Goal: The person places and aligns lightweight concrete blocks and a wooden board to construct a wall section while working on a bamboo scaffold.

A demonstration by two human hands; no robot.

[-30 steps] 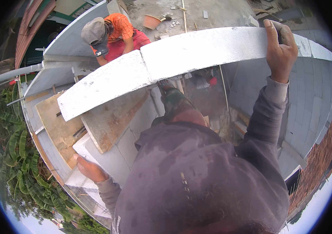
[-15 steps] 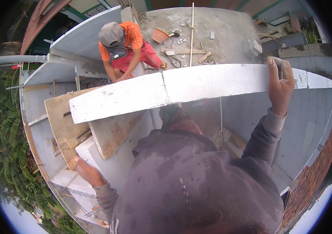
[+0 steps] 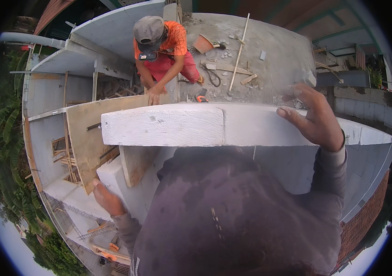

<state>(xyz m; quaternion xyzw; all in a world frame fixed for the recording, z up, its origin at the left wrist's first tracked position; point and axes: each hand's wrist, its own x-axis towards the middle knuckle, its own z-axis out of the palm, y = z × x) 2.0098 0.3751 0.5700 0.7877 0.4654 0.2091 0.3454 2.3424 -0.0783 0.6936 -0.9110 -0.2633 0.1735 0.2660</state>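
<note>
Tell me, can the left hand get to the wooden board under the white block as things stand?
Probably yes. The left hand rests on a lower white block, right beside the wooden board, and nothing lies between them. The right hand grips the long white block above.

Dark grey long sleeves, dusty stained shirt; bare hands [image 3: 315,117].

1. The long block [image 3: 168,126] lay crosswise in front of the person, high above the ground.
2. The right hand [image 3: 315,117] rested on the block's right part; the left hand [image 3: 106,198] sat lower left, against a lower slab [image 3: 117,181].
3. A board [image 3: 87,138] stood just left of and behind the block.
4. Beyond the block, a co-worker [image 3: 161,50] crouched on the concrete roof [image 3: 278,50].
5. Sticks and a trowel [image 3: 205,43] lay on that roof, right of the co-worker.
</note>
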